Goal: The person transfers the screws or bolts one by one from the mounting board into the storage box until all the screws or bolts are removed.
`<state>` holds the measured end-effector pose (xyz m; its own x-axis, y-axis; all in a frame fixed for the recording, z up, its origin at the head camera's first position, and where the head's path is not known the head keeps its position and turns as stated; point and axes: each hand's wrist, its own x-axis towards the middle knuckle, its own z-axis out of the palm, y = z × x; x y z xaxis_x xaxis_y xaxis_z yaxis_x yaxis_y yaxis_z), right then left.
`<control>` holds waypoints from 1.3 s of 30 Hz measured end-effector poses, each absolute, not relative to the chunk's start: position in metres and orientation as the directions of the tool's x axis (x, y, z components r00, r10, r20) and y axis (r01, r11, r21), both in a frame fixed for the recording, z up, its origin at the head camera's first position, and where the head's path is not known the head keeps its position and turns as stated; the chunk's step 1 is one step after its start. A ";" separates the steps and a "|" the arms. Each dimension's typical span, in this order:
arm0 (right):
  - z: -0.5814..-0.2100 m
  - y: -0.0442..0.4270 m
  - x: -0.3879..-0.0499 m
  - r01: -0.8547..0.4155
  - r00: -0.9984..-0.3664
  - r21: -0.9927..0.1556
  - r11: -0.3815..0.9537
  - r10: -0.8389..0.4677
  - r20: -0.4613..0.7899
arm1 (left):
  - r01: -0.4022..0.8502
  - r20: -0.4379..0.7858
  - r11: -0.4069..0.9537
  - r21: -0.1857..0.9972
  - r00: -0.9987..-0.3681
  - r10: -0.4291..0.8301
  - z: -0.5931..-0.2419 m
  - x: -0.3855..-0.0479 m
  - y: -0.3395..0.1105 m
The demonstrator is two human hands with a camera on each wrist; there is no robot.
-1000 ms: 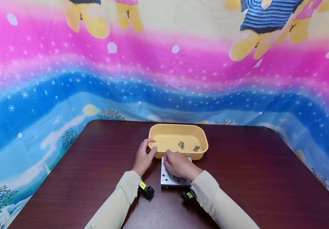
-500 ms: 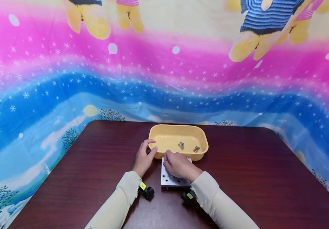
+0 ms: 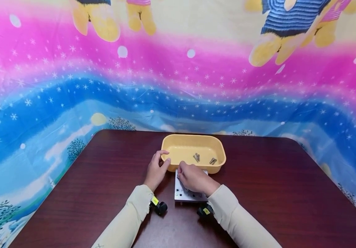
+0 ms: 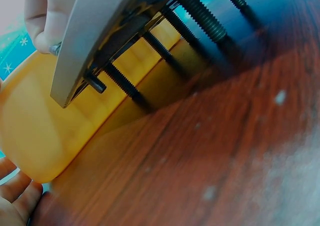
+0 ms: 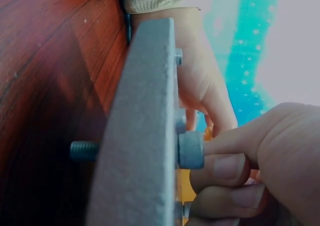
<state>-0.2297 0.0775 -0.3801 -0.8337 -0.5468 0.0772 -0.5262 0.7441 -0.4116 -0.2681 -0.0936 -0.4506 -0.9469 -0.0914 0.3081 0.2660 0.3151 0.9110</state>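
Observation:
A silver metal plate (image 3: 186,197) with holes lies in front of the yellow basin (image 3: 219,148). Several threaded screw shanks (image 4: 200,15) reach down below it, holding it off the table. My right hand (image 3: 194,177) is over the plate, its fingers curled at the far left corner. There, in the left wrist view, they pinch a small screw (image 4: 56,48), mostly hidden. A larger screw head (image 5: 191,150) stands on the plate close to my thumb and fingers. My left hand (image 3: 156,172) grips the basin's left rim, index finger over the edge and thumb at the near side.
Several loose screws (image 3: 196,157) lie inside the basin, in two small groups. The dark wooden table (image 3: 267,175) reaches back to a patterned cloth (image 3: 178,86). A small black camera sits at each wrist.
Both hands, the plate and the basin keep their places. Only a very slight shift of the right fingers and of the head view shows.

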 end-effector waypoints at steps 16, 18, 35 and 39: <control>-0.378 0.078 -0.228 -0.548 -0.821 -0.418 0.725 -0.562 0.102 | 0.272 0.313 0.311 0.911 -0.945 -0.091 -0.451 -0.269 -0.093; -0.378 0.078 -0.228 -0.557 -0.816 -0.410 0.723 -0.568 0.107 | 0.268 0.309 0.307 0.913 -0.947 -0.092 -0.451 -0.269 -0.093; -0.378 0.081 -0.229 -0.571 -0.805 -0.416 0.708 -0.581 0.117 | 0.264 0.305 0.309 0.914 -0.948 -0.091 -0.450 -0.267 -0.093; -0.377 0.080 -0.229 -0.565 -0.808 -0.428 0.706 -0.578 0.112 | 0.261 0.301 0.309 0.915 -0.950 -0.086 -0.449 -0.267 -0.094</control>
<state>-0.2292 0.0803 -0.3768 -0.8080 -0.5783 0.1124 -0.5647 0.7058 -0.4277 -0.2670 -0.0937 -0.4486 -0.9498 -0.0863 0.3007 0.2615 0.3085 0.9146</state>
